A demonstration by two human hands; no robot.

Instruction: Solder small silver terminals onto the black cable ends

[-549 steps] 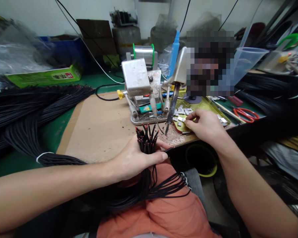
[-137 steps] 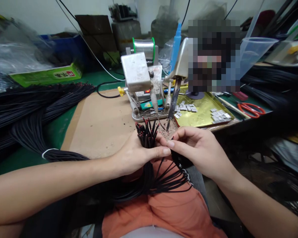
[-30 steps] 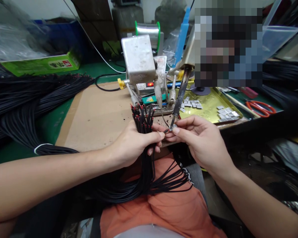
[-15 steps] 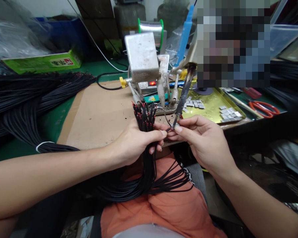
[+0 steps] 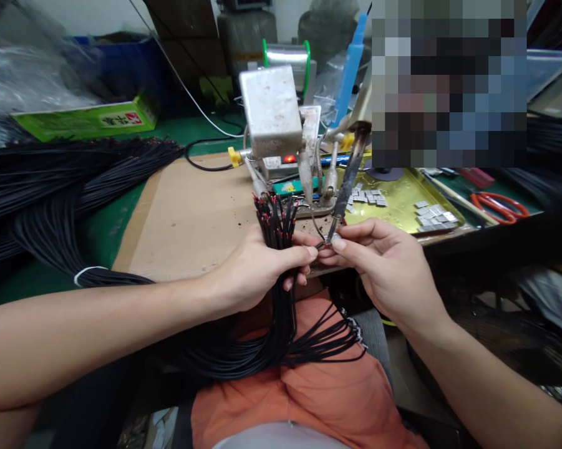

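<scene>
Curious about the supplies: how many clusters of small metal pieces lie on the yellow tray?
2. The left cluster appears right of the soldering iron; the right cluster sits near the front right corner of the tray. The iron and right hand may hide others.

Right fingers [image 5: 363, 230] partly hide the metal piece [image 5: 335, 237].

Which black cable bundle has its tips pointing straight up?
The bundle clasped in the left hand; the bundles on the green table lie flat.
</scene>
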